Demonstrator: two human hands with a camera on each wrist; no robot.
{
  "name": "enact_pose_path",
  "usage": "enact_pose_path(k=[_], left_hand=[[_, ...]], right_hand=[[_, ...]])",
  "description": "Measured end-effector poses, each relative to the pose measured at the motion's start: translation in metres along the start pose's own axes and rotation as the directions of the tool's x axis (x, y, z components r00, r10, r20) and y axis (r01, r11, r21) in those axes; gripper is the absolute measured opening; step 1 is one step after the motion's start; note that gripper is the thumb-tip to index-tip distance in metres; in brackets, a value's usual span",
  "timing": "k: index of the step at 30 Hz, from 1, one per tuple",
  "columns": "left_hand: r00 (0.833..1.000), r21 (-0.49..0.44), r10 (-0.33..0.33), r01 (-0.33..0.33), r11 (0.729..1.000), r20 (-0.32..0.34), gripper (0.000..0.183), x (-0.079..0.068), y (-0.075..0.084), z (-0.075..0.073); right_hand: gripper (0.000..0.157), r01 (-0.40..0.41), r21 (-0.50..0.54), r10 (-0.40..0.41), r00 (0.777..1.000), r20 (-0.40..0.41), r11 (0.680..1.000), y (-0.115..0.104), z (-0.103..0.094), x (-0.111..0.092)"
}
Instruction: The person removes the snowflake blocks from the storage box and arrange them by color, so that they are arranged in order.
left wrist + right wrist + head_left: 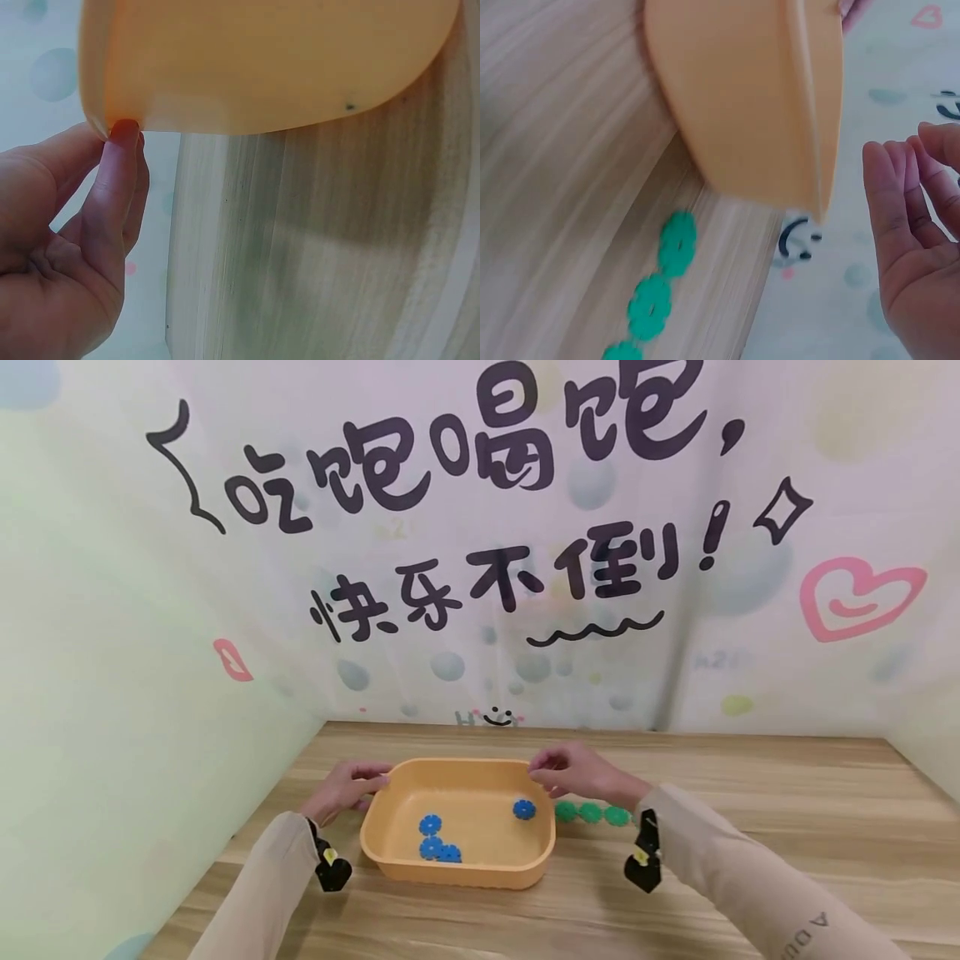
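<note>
A yellow-orange plastic basin (457,877) stands between the two hands in the head view. Its left back corner is pinched by my left hand (341,791); the left wrist view shows thumb and fingers at the rim (94,124). My right hand (581,772) is by the right back corner. In the right wrist view its loosely bent fingers (889,202) are apart from the basin, with nothing visible between them. Inside lie several blue snowflake discs: one alone (524,810) at the right, a cluster (431,847) toward the left front.
Right of the basin, a row of green snowflake discs (590,812) lies on the wooden table (585,910), partly hidden by the right wrist. A printed cloth (487,677) hangs behind the table, and a pale wall (135,735) borders it on the left.
</note>
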State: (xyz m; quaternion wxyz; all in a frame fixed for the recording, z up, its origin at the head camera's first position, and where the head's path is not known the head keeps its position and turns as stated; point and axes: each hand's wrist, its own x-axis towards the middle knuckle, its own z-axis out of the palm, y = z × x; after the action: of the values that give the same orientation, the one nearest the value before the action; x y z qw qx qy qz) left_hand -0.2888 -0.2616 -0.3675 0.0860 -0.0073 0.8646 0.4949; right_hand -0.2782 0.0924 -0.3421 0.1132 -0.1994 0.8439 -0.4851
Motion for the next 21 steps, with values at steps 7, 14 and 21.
enact_pose_path(k=[7, 14, 21], left_hand=[[1.0, -0.012, -0.001, 0.001, 1.0, -0.001, 0.04, -0.001, 0.0, 0.001], [1.0, -0.027, -0.011, 0.011, 1.0, 0.0, 0.04, 0.0, 0.0, 0.001], [1.0, -0.021, -0.02, 0.02, 1.0, -0.01, 0.039, 0.001, -0.001, 0.001]], right_hand=[[0.018, 0.005, -0.033, -0.004, 1.0, 0.028, 0.999, -0.013, 0.036, 0.024], [0.03, -0.104, -0.118, 0.103, 0.995, -0.017, 0.988, -0.014, 0.058, 0.033], [0.036, -0.177, -0.182, 0.171, 0.984, -0.047, 0.967, -0.009, 0.066, 0.038]])
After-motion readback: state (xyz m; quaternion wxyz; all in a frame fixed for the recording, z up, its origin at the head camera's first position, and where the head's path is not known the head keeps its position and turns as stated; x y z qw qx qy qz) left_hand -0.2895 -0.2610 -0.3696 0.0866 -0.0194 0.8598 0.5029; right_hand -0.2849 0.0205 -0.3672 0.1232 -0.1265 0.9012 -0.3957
